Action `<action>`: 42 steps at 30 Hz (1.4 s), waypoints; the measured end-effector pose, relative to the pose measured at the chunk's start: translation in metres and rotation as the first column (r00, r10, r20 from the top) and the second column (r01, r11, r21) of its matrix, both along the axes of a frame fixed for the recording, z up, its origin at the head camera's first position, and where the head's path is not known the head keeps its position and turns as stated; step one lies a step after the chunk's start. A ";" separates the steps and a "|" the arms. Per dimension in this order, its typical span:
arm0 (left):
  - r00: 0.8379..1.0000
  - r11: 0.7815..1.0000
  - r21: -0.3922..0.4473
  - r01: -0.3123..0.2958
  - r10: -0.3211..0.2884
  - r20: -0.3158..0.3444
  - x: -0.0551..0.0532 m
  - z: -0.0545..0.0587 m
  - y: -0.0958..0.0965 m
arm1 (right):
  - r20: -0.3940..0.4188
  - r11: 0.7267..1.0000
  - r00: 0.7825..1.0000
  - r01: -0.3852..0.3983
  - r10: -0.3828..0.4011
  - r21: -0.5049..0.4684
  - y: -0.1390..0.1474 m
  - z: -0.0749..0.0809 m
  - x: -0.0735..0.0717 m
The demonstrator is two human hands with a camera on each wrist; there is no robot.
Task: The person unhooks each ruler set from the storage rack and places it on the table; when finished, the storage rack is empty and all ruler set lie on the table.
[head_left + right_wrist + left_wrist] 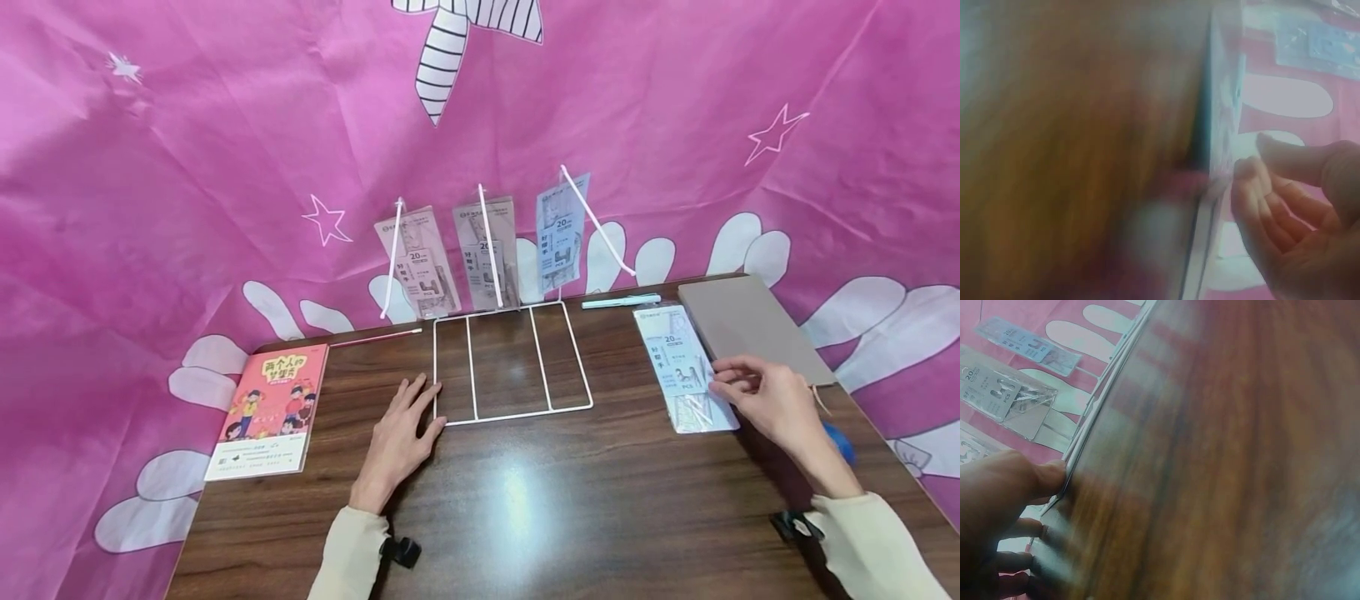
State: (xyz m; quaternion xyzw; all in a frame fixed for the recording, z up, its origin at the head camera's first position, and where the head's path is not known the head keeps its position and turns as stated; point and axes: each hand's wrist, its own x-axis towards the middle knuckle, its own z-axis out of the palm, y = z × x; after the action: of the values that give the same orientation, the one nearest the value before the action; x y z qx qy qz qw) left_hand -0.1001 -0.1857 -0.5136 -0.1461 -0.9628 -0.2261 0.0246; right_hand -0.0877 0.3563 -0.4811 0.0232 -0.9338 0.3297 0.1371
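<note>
Picking up the flat pale-blue plastic packet (678,367) on the brown bench (615,500) seems the step, the right hand (772,404), thumb and fingers parted, needing a pinch; the left hand (401,433) splays against the white wire rack (517,415).

From the middle of the wooden counter (637,517), a red picture book (273,404) lies flat between nine and ten o'clock, cartoon figures on its cover. At ten o'clock a thin red stick (377,337) reaches near the book's top corner. A pale blue pen (621,301) lies at one o'clock along the far edge. A closed beige notebook (757,329) sits at two, and a partly hidden blue object (842,442) at three. Behind, a pink cloth (225,125) bears white stars, with a striped shape (442,62) at twelve.
</note>
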 end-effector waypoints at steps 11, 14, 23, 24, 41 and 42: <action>1.000 1.000 -0.003 0.003 -0.003 0.000 0.001 -0.002 0.000 | 0.022 0.953 0.993 -0.105 0.116 -0.283 -0.038 -0.003 -0.062; 1.000 1.000 -0.009 0.004 -0.004 -0.002 0.001 -0.003 0.001 | 0.029 0.895 0.988 -0.127 0.154 -0.427 -0.054 -0.002 -0.082; 1.000 1.000 0.013 0.011 -0.011 -0.020 0.000 -0.004 0.007 | -0.076 0.690 0.983 -0.170 0.164 -0.704 -0.104 0.016 -0.132; 1.000 1.000 0.012 0.012 -0.012 -0.023 -0.001 -0.004 0.007 | -0.085 0.676 0.984 -0.171 0.159 -0.717 -0.108 0.016 -0.138; 1.000 1.000 -0.005 0.000 0.000 -0.024 -0.003 -0.002 -0.001 | 0.023 0.562 0.984 -0.081 0.175 -0.823 -0.143 0.004 -0.199; 1.000 1.000 -0.006 0.000 0.000 -0.024 -0.003 -0.003 -0.001 | 0.017 0.557 0.985 -0.083 0.171 -0.826 -0.145 0.004 -0.202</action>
State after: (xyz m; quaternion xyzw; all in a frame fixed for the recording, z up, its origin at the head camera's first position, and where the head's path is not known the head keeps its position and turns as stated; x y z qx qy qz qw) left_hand -0.1031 -0.1867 -0.5161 -0.1487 -0.9631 -0.2215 0.0359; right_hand -0.2896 0.2115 -0.4766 0.0083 -0.6743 0.7357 0.0635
